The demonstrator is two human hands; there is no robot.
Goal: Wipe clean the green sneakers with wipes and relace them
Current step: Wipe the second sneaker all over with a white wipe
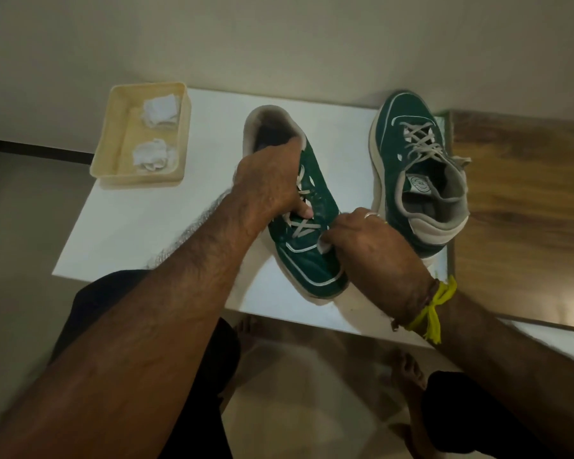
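A green sneaker (315, 260) with pale laces lies in the middle of the white table (140, 220), its toe towards me. My left hand (272, 183) grips it at the collar, fingers curled into the opening and thumb on the laces. My right hand (368, 246) holds a white wipe (323, 245) against the sneaker's side near the toe; most of the wipe is hidden under the fingers. The second green sneaker (418, 173) stands laced at the table's right, its toe pointing away.
A cream tray (113, 150) at the table's far left holds two crumpled white wipes (161, 111). A wooden surface (524, 200) adjoins the table on the right. A wall runs behind the table. My knees and bare feet are below the near edge.
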